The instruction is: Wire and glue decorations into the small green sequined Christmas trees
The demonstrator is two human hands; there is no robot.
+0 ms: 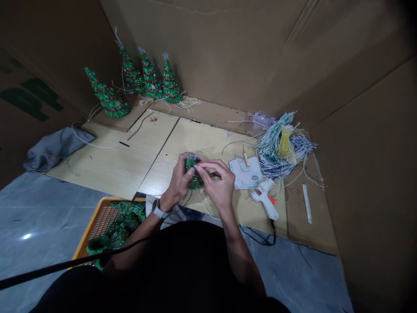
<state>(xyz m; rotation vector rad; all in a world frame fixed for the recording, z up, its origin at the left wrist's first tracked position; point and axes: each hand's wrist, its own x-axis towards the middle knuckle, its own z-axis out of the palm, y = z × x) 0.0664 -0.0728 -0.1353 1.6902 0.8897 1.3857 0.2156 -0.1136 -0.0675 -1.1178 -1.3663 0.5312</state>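
Both my hands hold one small green tinsel Christmas tree [193, 173] over the wooden board [130, 161]. My left hand [177, 182] is wrapped round its left side, a watch on the wrist. My right hand [219, 182] pinches the tree's right side with fingertips pressed together. Thin wires trail down from the tree towards me.
Several finished tinsel trees [150, 82] stand at the back by the cardboard wall. A bundle of coloured wires [283, 145], a white glue gun [265, 198] and a white packet [244, 173] lie to the right. An orange basket [97, 224] with green tinsel sits lower left; grey cloth [54, 148] lies at the left.
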